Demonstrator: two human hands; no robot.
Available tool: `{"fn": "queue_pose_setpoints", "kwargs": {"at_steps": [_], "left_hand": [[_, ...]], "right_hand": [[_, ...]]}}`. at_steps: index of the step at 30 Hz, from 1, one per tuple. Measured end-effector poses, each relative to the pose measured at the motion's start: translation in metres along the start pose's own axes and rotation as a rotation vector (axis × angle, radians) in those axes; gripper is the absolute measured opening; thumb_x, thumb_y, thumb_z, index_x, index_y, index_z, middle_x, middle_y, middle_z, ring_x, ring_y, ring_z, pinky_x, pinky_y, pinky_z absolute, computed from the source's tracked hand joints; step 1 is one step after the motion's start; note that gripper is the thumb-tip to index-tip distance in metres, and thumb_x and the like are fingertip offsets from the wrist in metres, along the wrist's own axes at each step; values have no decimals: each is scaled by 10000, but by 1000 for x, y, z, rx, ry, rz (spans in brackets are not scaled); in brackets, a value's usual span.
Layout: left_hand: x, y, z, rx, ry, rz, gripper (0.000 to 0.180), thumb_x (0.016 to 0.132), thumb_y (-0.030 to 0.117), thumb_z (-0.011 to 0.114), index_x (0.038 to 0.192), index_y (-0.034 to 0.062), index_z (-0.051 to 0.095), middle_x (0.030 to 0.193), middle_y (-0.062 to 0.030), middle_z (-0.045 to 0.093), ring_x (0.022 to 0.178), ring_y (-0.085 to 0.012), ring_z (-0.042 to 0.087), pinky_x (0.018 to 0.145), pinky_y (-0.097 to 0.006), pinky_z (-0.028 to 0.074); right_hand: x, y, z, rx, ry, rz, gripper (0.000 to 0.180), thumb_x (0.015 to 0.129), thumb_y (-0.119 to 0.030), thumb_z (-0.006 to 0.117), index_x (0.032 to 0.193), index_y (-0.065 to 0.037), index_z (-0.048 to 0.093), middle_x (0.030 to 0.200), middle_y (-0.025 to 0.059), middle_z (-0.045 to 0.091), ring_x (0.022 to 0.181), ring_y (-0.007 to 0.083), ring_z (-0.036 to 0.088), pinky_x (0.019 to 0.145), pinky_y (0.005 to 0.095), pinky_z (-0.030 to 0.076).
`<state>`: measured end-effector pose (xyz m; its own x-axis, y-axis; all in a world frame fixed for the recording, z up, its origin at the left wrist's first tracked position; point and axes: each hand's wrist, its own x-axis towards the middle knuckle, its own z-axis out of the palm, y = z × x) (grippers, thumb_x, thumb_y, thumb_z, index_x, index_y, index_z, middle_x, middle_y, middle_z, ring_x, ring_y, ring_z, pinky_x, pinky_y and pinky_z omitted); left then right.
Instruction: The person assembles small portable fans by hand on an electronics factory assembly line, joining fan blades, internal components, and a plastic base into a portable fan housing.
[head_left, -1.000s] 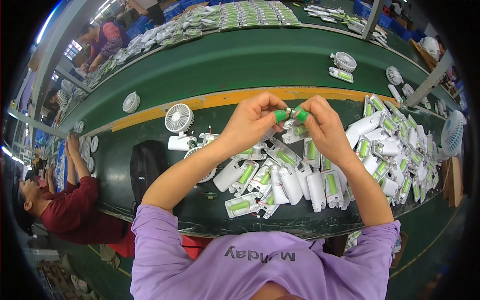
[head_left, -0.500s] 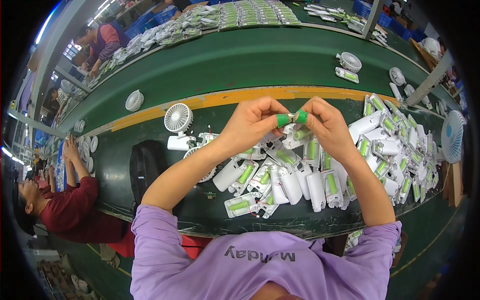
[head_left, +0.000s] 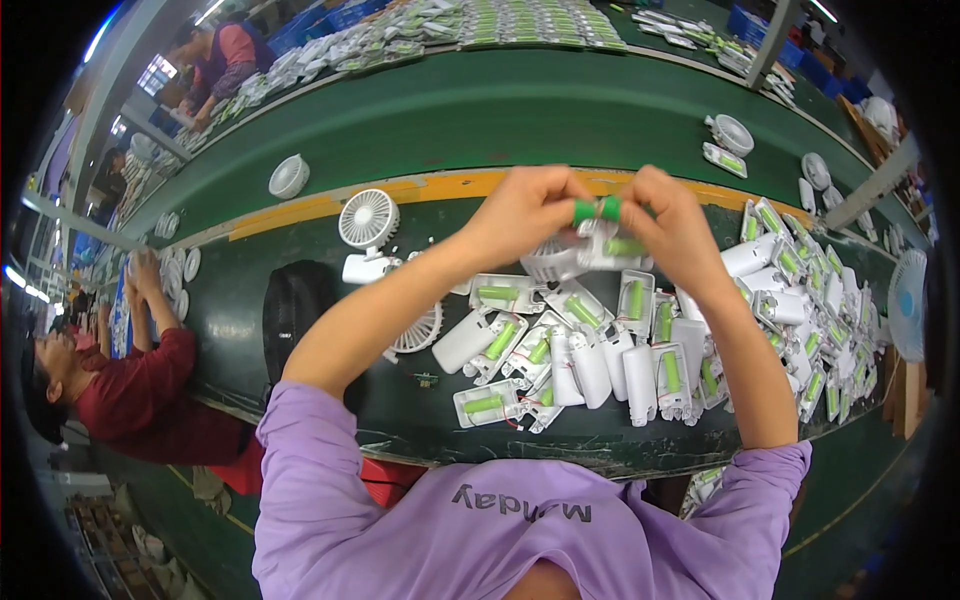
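Both hands point(head_left: 600, 215) pinching, seemingly, green battery point(head_left: 597, 209)

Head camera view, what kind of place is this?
Most likely a factory assembly line for small handheld fans: a long green conveyor belt, a pile of white fan housings holding green cells, and a finished white fan on the bench.

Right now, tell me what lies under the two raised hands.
Under the left hand and right hand lie white casing halves with green cells on the dark bench. Their grip hides most of the green piece.
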<state>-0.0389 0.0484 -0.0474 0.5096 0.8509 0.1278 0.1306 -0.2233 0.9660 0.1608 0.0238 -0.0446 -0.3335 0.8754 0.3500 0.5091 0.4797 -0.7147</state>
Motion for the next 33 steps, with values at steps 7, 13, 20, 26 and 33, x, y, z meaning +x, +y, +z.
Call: {"fn": "queue_pose_setpoints", "kwargs": {"at_steps": [7,13,20,26,33], "left_hand": [[45,-3,-74,9,253,132,218,865,76,552,1053,-34,564,966,-101,644,829,-138,629,721,-225,483],[-16,-36,-139,894,122,83,477,751,150,649,1183,8,506,1162,-164,545,1040,-265,547,882,-332,431],[-86,-48,-188,1041,68,-322,702,637,207,729,1259,28,458,1169,-237,496,1082,-368,500,942,-380,399],[-58,-77,-159,1008,288,-255,642,719,273,668,1291,93,438,1101,-271,475,999,-416,519,887,-406,428],[-29,-80,-132,853,322,-236,621,766,269,635,1304,65,401,1162,-280,443,1025,-444,500,891,-428,421]], "right_hand": [[14,23,-6,83,145,207,217,860,-183,561,874,27,614,723,45,597,660,104,509,612,244,419],[-12,30,7,-88,-358,401,262,829,-184,568,935,47,631,724,113,643,659,157,589,623,302,464],[-1,24,33,-193,-475,389,215,748,-220,606,804,-22,669,740,157,647,697,298,628,668,365,487],[-11,23,55,-124,-395,331,169,751,-147,584,849,-34,662,811,138,657,770,285,637,722,341,493],[-17,23,35,749,-170,308,145,885,-115,536,960,-4,590,917,94,647,869,136,610,792,273,472]]}}
